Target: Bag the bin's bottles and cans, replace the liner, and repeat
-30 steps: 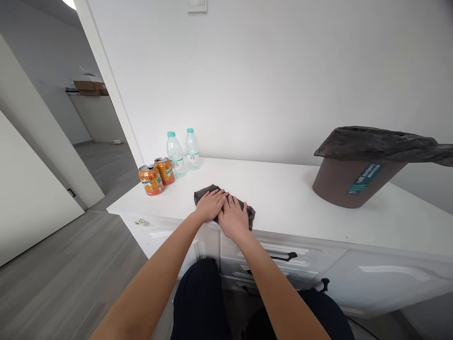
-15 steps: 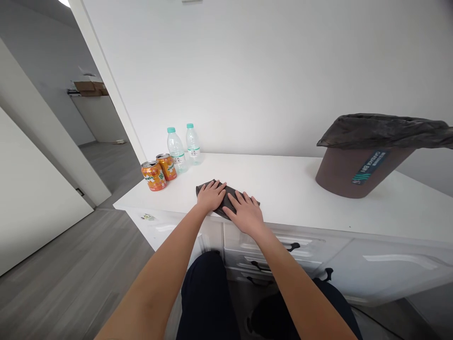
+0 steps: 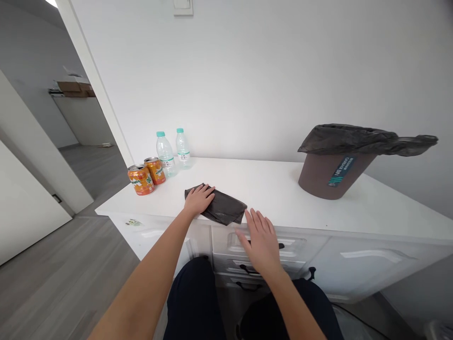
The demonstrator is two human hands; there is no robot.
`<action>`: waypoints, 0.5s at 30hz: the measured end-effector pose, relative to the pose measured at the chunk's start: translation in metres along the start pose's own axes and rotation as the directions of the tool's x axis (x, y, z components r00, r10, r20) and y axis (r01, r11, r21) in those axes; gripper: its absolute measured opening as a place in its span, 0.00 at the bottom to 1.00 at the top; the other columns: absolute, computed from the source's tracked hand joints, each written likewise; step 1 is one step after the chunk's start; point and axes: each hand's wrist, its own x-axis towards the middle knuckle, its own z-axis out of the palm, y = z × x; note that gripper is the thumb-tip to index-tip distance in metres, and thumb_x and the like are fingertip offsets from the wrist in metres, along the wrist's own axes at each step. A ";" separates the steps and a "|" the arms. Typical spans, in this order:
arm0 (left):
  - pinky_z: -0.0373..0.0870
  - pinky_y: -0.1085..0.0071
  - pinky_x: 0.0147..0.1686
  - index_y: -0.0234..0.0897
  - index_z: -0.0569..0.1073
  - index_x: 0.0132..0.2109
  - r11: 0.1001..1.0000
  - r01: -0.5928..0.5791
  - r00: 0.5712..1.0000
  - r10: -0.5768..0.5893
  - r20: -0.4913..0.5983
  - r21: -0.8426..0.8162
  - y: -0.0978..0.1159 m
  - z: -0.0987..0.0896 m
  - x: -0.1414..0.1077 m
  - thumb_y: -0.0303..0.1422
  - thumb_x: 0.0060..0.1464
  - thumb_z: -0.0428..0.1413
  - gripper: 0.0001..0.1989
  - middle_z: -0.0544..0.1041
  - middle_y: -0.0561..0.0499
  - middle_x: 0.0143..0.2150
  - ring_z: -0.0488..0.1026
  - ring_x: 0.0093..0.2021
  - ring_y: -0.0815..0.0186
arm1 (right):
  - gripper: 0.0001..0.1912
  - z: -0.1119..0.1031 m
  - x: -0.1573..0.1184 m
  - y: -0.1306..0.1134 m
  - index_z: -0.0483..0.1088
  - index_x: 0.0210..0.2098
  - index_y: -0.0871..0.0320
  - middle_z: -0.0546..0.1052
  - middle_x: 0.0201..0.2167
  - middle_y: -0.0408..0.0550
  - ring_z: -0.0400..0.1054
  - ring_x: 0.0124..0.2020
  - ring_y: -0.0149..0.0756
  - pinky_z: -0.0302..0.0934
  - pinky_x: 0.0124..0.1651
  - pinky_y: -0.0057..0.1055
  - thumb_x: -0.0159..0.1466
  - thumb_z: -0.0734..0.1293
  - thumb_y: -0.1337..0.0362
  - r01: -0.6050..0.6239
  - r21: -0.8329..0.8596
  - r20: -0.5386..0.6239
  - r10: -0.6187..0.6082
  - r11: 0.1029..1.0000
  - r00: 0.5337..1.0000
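A folded dark plastic bag [image 3: 226, 208] lies near the front edge of the white cabinet top [image 3: 272, 184]. My left hand [image 3: 198, 199] rests flat on the bag's left end, fingers spread. Just off the bag's right end, my right hand [image 3: 262, 241] hangs in front of the cabinet edge, thumb apart from the fingers, holding nothing.
Two orange soda cans [image 3: 141, 179] and two clear water bottles [image 3: 165, 153] with teal caps stand at the left. On the right is a brown garbage bin [image 3: 318, 177] with a dark liner [image 3: 348, 138] over its rim. Drawers with black handles [image 3: 249, 269] are below.
My right hand has lifted off the bag and moved right and down toward me, baring the bag's right part. My left hand stays on the bag. The view has shifted slightly.
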 end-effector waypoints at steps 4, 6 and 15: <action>0.46 0.51 0.66 0.51 0.59 0.67 1.000 0.000 1.000 0.000 -0.009 -0.013 -0.003 -0.001 0.000 0.42 0.67 0.37 0.25 0.56 0.53 0.71 0.49 0.71 0.57 | 0.37 0.013 -0.023 -0.004 0.43 0.71 0.57 0.45 0.72 0.45 0.37 0.72 0.43 0.37 0.72 0.47 0.69 0.50 0.45 -0.041 0.012 -0.078 0.042 0.999 0.996; 0.46 0.52 0.66 0.52 0.60 0.67 1.000 -0.003 1.000 0.003 -0.008 -0.019 -0.003 -0.004 -0.002 0.43 0.67 0.36 0.25 0.57 0.54 0.71 0.49 0.71 0.57 | 0.36 0.013 -0.027 -0.006 0.42 0.71 0.56 0.44 0.72 0.44 0.35 0.72 0.43 0.38 0.72 0.48 0.69 0.51 0.47 -0.040 0.013 -0.086 0.040 0.999 0.995; 0.46 0.51 0.66 0.48 0.59 0.67 0.999 0.024 0.999 -0.022 0.038 -0.034 0.007 -0.017 -0.007 0.41 0.66 0.37 0.25 0.55 0.51 0.71 0.48 0.71 0.56 | 0.35 0.012 -0.024 -0.003 0.42 0.71 0.56 0.41 0.72 0.43 0.31 0.73 0.43 0.36 0.73 0.48 0.68 0.56 0.55 -0.014 0.034 -0.032 0.015 0.999 0.999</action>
